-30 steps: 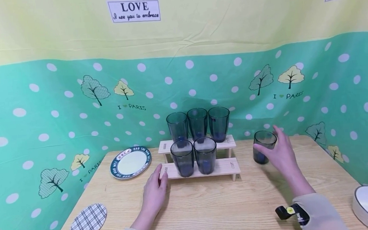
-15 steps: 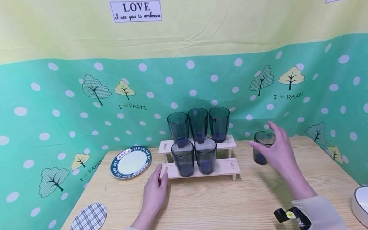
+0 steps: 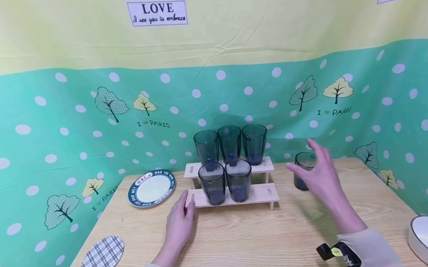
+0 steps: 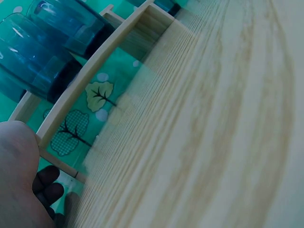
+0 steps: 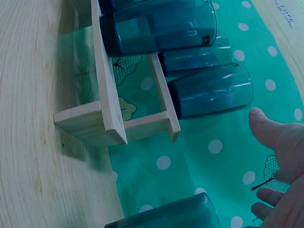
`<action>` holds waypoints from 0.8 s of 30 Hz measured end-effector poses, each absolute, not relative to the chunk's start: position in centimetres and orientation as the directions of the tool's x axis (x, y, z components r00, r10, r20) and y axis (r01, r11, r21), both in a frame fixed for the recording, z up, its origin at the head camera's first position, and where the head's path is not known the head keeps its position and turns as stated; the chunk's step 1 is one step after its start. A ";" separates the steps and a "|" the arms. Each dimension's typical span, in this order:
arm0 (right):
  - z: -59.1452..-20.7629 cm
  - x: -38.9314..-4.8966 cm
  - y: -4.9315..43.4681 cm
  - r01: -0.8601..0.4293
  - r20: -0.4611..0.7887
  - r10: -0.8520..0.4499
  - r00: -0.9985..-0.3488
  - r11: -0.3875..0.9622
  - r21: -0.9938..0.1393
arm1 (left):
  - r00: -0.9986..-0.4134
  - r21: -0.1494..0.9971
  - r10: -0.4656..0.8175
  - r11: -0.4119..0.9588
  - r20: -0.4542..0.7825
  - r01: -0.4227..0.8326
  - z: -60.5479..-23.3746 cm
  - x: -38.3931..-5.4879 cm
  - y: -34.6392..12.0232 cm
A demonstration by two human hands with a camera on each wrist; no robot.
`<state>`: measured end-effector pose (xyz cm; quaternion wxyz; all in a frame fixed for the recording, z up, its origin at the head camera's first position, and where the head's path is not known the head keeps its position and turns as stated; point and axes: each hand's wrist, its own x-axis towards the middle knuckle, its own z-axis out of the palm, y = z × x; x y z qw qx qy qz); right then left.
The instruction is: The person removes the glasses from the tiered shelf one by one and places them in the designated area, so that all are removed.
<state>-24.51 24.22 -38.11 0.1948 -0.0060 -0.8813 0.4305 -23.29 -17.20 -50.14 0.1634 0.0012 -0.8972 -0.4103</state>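
My left hand (image 3: 180,224) grips the left end of the front wooden riser (image 3: 261,193). In the left wrist view the thumb (image 4: 19,156) lies against that end, with curled fingers below it. On this riser stand two dark tinted glass tumblers (image 3: 212,187). Behind it, three more tumblers (image 3: 231,144) stand upright on the rear riser (image 3: 192,170). At the right, a single tumbler (image 3: 300,179) stands on the table. My right hand (image 3: 323,179) hovers in front of this tumbler, partly covering it, thumb and fingers spread wide and nothing in them.
A white plate with a dark blue patterned rim (image 3: 131,194) lies at the back left of the wooden table (image 3: 237,247). Nearer is a checked oval mat (image 3: 102,258). A white bowl (image 3: 417,239) sits at the right edge. Patterned green cloth (image 3: 118,156) hangs behind.
My right hand has come away from the single tumbler, shifting left and slightly up with its fingers spreading. The tumbler stays put, and my left hand keeps its place on the riser.
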 end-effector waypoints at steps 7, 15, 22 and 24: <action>-37.6 -24.0 23.6 -0.178 0.354 0.174 -0.919 0.616 -0.767 | -0.947 0.738 -0.134 0.661 0.292 0.134 -50.1 -23.3 -17.2; -37.4 -23.5 23.0 -0.206 0.372 0.156 -0.915 0.611 -0.765 | -0.947 0.737 -0.135 0.663 0.291 0.132 -50.0 -23.2 -17.1; -37.1 -23.1 22.4 -0.221 0.376 0.150 -0.914 0.595 -0.773 | -0.945 0.739 -0.138 0.660 0.297 0.136 -50.0 -23.1 -17.1; -37.0 -23.0 22.2 -0.226 0.381 0.149 -0.912 0.592 -0.773 | -0.947 0.742 -0.140 0.658 0.290 0.130 -50.0 -23.1 -17.1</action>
